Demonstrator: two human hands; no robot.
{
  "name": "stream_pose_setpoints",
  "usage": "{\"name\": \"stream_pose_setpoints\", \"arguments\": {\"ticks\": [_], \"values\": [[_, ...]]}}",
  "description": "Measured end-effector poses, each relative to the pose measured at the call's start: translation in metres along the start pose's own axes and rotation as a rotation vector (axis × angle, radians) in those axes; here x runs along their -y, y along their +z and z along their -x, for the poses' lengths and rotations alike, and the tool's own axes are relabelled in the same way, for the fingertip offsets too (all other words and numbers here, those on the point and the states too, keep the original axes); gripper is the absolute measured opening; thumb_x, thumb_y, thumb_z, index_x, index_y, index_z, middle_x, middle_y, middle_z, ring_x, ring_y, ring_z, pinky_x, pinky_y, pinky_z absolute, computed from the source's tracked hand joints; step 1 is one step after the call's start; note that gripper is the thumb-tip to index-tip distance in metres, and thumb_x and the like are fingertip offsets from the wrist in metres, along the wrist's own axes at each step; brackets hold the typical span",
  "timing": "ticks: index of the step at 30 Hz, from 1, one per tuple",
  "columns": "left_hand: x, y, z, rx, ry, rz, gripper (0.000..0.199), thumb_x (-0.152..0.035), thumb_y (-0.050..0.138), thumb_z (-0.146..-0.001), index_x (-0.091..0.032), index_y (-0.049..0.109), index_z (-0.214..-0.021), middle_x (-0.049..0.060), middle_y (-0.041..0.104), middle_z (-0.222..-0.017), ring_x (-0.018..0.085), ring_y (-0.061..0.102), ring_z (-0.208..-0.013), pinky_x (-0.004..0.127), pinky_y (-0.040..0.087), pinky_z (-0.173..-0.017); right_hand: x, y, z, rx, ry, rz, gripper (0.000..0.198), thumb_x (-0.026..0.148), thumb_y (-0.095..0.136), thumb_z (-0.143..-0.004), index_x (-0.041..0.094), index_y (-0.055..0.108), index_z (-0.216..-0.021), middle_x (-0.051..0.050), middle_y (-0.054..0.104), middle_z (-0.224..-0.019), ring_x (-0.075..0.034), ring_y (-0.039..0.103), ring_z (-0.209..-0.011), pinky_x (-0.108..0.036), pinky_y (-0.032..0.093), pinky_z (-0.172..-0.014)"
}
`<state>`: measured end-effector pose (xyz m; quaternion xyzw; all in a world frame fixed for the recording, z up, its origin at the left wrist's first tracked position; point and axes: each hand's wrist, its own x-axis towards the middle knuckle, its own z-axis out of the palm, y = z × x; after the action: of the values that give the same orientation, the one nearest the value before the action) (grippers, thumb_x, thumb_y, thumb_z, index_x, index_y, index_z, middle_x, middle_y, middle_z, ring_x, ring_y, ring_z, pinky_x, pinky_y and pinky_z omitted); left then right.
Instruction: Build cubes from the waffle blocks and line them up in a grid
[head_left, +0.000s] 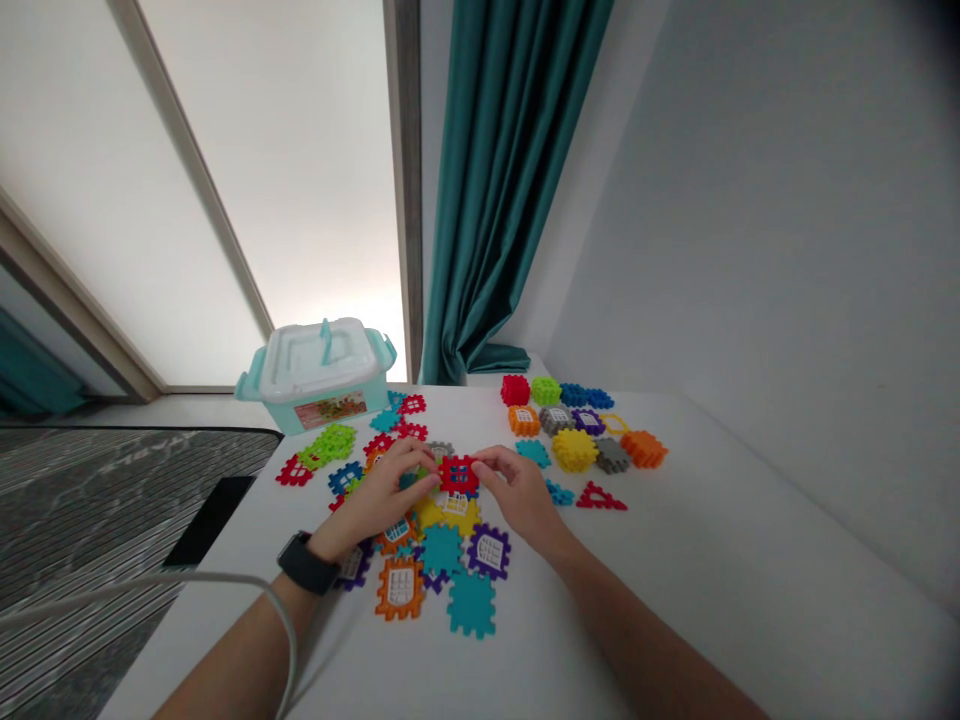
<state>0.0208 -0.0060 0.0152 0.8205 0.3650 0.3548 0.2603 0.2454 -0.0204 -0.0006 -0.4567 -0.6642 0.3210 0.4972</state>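
Observation:
A red square building tile (pixel 459 475) with a window-like cutout is pinched between my two hands, above the pile of loose tiles. My left hand (pixel 397 485) has its fingertips at the tile's left edge. On the opposite edge, the thumb and fingers of my right hand (pixel 517 490) are closed. Just below lie yellow tiles (pixel 463 518), a teal tile (pixel 441 549), a purple tile (pixel 489 551) and an orange tile (pixel 400 589). Closest to the front is another teal tile (pixel 472 604). My left hand and forearm cover part of the pile.
Sorted stacks stand at the back right, among them yellow tiles (pixel 575 451), orange tiles (pixel 644 449) and red tiles (pixel 515 391). A red triangle piece (pixel 600 497) lies before them. A lidded plastic box (pixel 322 375) sits at the back left. A pale cable (pixel 277 600) crosses near my left forearm.

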Motion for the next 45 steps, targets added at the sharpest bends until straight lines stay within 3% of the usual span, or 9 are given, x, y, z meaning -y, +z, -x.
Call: {"name": "stream_pose_setpoints", "arguments": {"ticks": [3,7,18,25,28,34,40,45], "values": [[-0.002,-0.001,-0.002,0.012,-0.005,0.064,0.018,-0.031,0.056,-0.097,-0.022,0.067,-0.087,0.005,0.067,-0.105,0.021,0.063,-0.102,0.040,0.051,-0.097,0.002,0.001,-0.002,-0.011,0.149,-0.183,0.028,0.046,0.068,-0.083,0.019,0.072,-0.082,-0.003,0.072,-0.075,-0.018,0.064,-0.071,-0.031,0.051,-0.067],[-0.002,0.000,-0.002,0.002,-0.025,0.126,0.019,-0.033,0.058,-0.096,-0.021,0.067,-0.086,0.005,0.067,-0.105,0.020,0.064,-0.101,0.038,0.051,-0.096,0.007,0.004,-0.002,-0.035,0.236,-0.302,0.034,0.052,0.075,-0.075,0.018,0.071,-0.076,-0.002,0.070,-0.071,-0.017,0.060,-0.067,-0.028,0.048,-0.062],[-0.004,-0.002,-0.001,0.003,-0.069,0.164,0.014,-0.033,0.061,-0.094,-0.021,0.068,-0.090,0.006,0.067,-0.107,0.021,0.063,-0.103,0.039,0.049,-0.099,0.011,0.008,0.001,-0.058,0.308,-0.355,0.041,0.058,0.077,-0.071,0.018,0.069,-0.073,-0.001,0.067,-0.068,-0.015,0.056,-0.065,-0.028,0.045,-0.060],[-0.004,0.000,-0.003,0.029,-0.094,0.178,0.018,-0.032,0.058,-0.095,-0.019,0.067,-0.085,0.006,0.066,-0.107,0.020,0.062,-0.103,0.037,0.047,-0.099,0.008,0.008,0.003,0.034,0.314,-0.431,0.035,0.052,0.075,-0.078,0.018,0.070,-0.079,-0.001,0.068,-0.074,-0.016,0.058,-0.070,-0.028,0.048,-0.067],[-0.006,-0.001,-0.003,0.017,-0.093,0.166,0.017,-0.031,0.057,-0.095,-0.019,0.065,-0.085,0.006,0.066,-0.105,0.020,0.061,-0.101,0.036,0.047,-0.098,0.008,0.005,0.003,0.058,0.222,-0.295,0.031,0.050,0.069,-0.085,0.019,0.071,-0.084,-0.002,0.069,-0.078,-0.017,0.061,-0.073,-0.030,0.049,-0.070],[-0.007,-0.003,-0.002,0.013,-0.092,0.134,0.020,-0.037,0.056,-0.094,-0.020,0.066,-0.089,0.005,0.066,-0.101,0.021,0.062,-0.098,0.037,0.047,-0.094,0.015,-0.003,0.005,-0.068,-0.239,0.158,0.017,0.033,0.059,-0.096,0.023,0.071,-0.091,-0.004,0.065,-0.085,-0.019,0.062,-0.082,-0.033,0.050,-0.077],[-0.005,-0.006,-0.002,0.051,-0.086,0.122,0.023,-0.040,0.056,-0.094,-0.020,0.067,-0.097,0.006,0.067,-0.105,0.023,0.062,-0.101,0.038,0.048,-0.095,0.014,-0.002,0.009,-0.087,-0.488,0.267,0.013,0.023,0.054,-0.100,0.024,0.068,-0.099,-0.005,0.070,-0.091,-0.021,0.064,-0.088,-0.037,0.052,-0.080],[-0.006,-0.005,-0.001,0.042,-0.064,0.110,0.023,-0.040,0.065,-0.089,-0.021,0.065,-0.100,0.006,0.066,-0.108,0.023,0.062,-0.103,0.039,0.049,-0.095,0.009,-0.002,0.009,-0.058,-0.595,0.335,0.016,0.017,0.054,-0.099,0.025,0.067,-0.106,-0.005,0.071,-0.097,-0.021,0.065,-0.093,-0.040,0.052,-0.087]]}}
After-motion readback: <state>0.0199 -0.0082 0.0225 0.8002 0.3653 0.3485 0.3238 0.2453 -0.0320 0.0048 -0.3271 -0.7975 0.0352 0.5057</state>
